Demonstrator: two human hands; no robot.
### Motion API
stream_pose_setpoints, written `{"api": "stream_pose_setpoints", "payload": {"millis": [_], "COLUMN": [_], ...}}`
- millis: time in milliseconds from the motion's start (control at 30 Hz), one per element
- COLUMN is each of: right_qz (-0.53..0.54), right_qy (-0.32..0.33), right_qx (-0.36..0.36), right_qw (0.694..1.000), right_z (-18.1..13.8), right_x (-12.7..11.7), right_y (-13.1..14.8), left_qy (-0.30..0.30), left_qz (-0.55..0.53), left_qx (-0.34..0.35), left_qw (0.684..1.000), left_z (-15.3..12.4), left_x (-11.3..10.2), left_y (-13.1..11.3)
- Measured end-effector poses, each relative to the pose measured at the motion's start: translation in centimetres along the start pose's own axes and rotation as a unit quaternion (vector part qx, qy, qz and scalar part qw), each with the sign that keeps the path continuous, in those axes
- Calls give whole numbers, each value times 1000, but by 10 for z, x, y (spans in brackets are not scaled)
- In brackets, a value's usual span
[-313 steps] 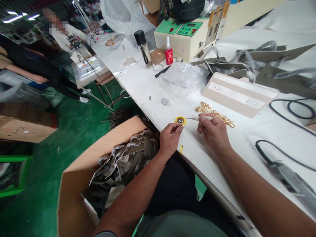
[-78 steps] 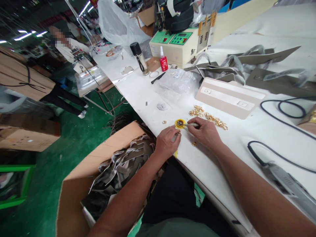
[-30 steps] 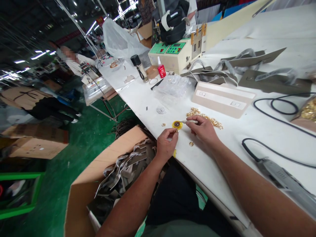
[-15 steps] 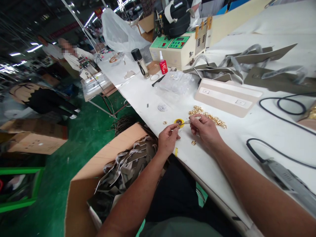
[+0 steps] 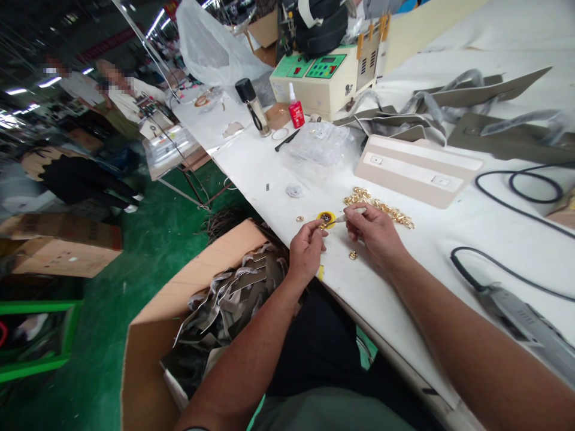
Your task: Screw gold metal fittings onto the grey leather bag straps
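Note:
My left hand (image 5: 307, 248) is closed in a pinch on a small gold metal ring (image 5: 323, 227) by the table's near edge. In my right hand (image 5: 372, 230) is a slim screwdriver (image 5: 342, 219) with a pale handle, its dark shaft pointing left at the gold ring. Right behind the fingertips sits a round yellow container (image 5: 331, 215) holding tiny dark and shiny pieces, too small to name. A pile of gold rings (image 5: 390, 212) lies beyond my right hand. One loose gold ring (image 5: 353, 255) rests nearer me, another gold piece (image 5: 300, 219) to the left.
A cardboard box (image 5: 148, 323) of grey-brown pieces stands at my left. On the table are a red bottle (image 5: 296, 111), plastic bags (image 5: 321, 143), a beige panel (image 5: 415, 170), a control machine (image 5: 314, 81) and a corded grey tool (image 5: 516, 317). People stand far left.
The camera view has shifted slightly. Both hands stay at nearly the same place, and the gold ring shows more clearly between the left fingertips with the screwdriver's tip at it.

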State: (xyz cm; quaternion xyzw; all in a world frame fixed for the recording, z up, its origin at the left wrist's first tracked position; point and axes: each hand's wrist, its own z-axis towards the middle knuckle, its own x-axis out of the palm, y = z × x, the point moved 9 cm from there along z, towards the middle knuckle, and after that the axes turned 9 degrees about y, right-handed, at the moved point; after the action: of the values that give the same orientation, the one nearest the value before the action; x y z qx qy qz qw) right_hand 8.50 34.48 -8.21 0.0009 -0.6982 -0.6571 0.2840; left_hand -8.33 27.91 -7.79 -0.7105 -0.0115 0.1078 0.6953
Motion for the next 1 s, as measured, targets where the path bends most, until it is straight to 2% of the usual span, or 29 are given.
{"api": "stream_pose_setpoints", "payload": {"millis": [400,700,1000], "right_qz": [86,10,-17], "right_qy": [-39,-19,-20], "right_qx": [17,-5,-11], "right_qw": [995,1000,1000], "right_z": [1,0,0], "right_x": [-11,-5,-5], "right_y": [-4,1,-1], "left_qy": [3,18,22], "left_qz": [-57,-46,-29], "left_qx": [-35,-34,-31], "left_qw": [998,998,999], "left_z": [4,5,5], "left_x": [-2,0,0], "left_y": [4,6,6]}}
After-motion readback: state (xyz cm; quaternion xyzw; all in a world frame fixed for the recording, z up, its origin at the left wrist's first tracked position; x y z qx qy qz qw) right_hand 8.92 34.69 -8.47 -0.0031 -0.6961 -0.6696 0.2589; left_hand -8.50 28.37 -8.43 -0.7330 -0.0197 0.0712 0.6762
